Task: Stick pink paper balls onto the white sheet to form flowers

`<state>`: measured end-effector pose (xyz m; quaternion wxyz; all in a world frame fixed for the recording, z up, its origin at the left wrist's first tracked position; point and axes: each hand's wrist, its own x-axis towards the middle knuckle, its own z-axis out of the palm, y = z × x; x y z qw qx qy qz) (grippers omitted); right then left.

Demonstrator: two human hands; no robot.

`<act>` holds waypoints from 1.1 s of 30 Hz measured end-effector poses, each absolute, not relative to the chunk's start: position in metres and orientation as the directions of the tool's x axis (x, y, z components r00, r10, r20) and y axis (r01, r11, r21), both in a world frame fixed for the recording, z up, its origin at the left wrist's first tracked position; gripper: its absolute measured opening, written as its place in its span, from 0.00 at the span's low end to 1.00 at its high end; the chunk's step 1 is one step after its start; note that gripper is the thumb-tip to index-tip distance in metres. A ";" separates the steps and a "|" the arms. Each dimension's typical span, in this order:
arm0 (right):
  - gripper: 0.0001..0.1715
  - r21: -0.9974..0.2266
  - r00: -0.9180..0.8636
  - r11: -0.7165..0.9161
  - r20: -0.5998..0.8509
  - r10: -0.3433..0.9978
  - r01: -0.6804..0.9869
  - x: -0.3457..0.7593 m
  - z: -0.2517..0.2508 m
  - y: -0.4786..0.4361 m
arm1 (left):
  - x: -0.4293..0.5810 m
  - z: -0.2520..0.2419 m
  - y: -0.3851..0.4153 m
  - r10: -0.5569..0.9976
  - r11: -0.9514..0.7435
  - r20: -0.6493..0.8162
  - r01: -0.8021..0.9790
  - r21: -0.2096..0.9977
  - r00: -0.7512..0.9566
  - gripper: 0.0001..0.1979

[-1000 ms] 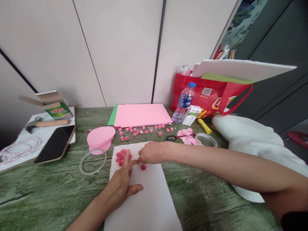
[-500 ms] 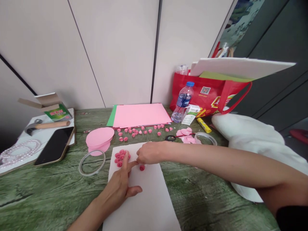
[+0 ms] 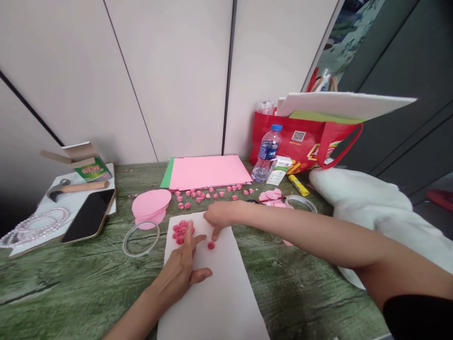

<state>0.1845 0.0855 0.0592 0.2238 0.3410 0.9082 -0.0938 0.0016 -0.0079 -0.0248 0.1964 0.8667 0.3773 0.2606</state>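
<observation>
My left hand [image 3: 182, 262] lies over the white board [image 3: 219, 297] with its fingers spread. Its longest outstretched finger rests at the edge of a cluster of pink rolled paper roses [image 3: 180, 228] near the board's upper left corner. From the right, my right hand [image 3: 221, 216] reaches over the board's top edge, thumb pointing down and apart from the bent fingers, with nothing visible in it. Just below that thumb sits a single paper rose [image 3: 211, 245]; whether they touch I cannot tell.
Behind the board lie several loose paper roses [image 3: 201, 195] and pink sheets [image 3: 208, 171]. Tape rings [image 3: 126, 241], pink paper circles [image 3: 150, 203] and a phone [image 3: 90, 215] are left. A bottle [image 3: 266, 156], glue stick [image 3: 298, 185] and red bag [image 3: 304, 141] stand right.
My right hand has drawn slightly up and away from my left forefinger, its thumb now separate and pointing down. My left hand stays spread on the board. The view has shifted slightly.
</observation>
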 end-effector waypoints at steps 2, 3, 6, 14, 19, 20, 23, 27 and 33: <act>0.30 -0.058 -0.618 0.678 -0.473 0.628 0.733 0.190 0.053 0.085 | 0.002 -0.021 -0.009 0.762 -0.632 0.307 0.555 0.541 0.570 0.42; 0.31 -0.082 -0.604 0.646 -0.460 0.651 0.759 0.193 0.049 0.084 | 0.003 -0.018 -0.009 0.765 -0.629 0.303 0.555 0.544 0.568 0.41; 0.27 -0.173 -0.601 0.583 -0.373 0.707 0.794 0.202 0.041 0.075 | 0.003 -0.011 -0.011 0.773 -0.615 0.283 0.559 0.556 0.569 0.38; 0.13 -0.847 -0.562 0.305 0.010 0.827 0.435 0.214 0.058 0.017 | 0.000 -0.013 -0.012 0.488 -0.865 0.739 0.374 0.335 0.465 0.40; 0.23 -0.982 -0.617 -0.187 -0.152 0.772 0.007 0.199 0.053 -0.044 | 0.001 -0.016 -0.015 0.241 -0.943 0.906 0.304 0.135 0.348 0.48; 0.24 -0.971 -0.625 -0.240 -0.174 0.761 -0.023 0.196 0.049 -0.052 | 0.002 -0.017 -0.015 0.215 -0.949 0.913 0.297 0.111 0.347 0.50; 0.22 -0.944 -0.625 -0.318 -0.197 0.755 -0.086 0.191 0.039 -0.068 | 0.004 -0.017 -0.016 0.146 -0.962 0.922 0.271 0.048 0.358 0.51; 0.20 -0.931 -0.614 -0.348 -0.211 0.760 -0.111 0.194 0.034 -0.073 | 0.006 -0.016 -0.019 0.109 -0.971 0.916 0.237 0.016 0.386 0.53; 0.21 -0.926 -0.615 -0.369 -0.244 0.750 -0.082 0.198 0.033 -0.071 | 0.007 -0.015 -0.021 0.106 -0.978 0.905 0.206 0.021 0.411 0.61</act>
